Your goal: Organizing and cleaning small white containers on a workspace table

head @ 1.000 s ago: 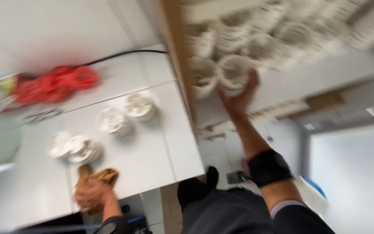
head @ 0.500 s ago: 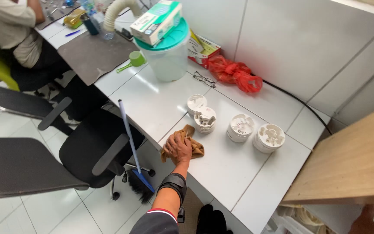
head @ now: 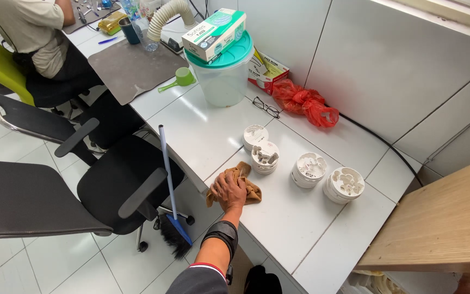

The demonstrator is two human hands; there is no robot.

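Note:
My left hand (head: 228,190) presses down on a crumpled brown cloth (head: 250,188) near the front edge of the white tiled counter (head: 278,228); a black band wraps the wrist. Just beyond the cloth stand two white round containers of plaster casts (head: 265,157), one behind the other. Two more such containers (head: 309,169) (head: 345,184) sit to the right. My right hand does not show.
A wooden shelf (head: 441,223) juts in at the right. Farther back are glasses (head: 266,107), a red bag (head: 305,103), and a lidded bucket (head: 224,76) with a box on top. A broom (head: 171,185) leans on the counter by black chairs (head: 121,179). Another person (head: 33,32) sits at top left.
The view has swung down from the shelf of white containers, where my right hand was reaching, to the counter. My left hand has stayed on the brown cloth throughout.

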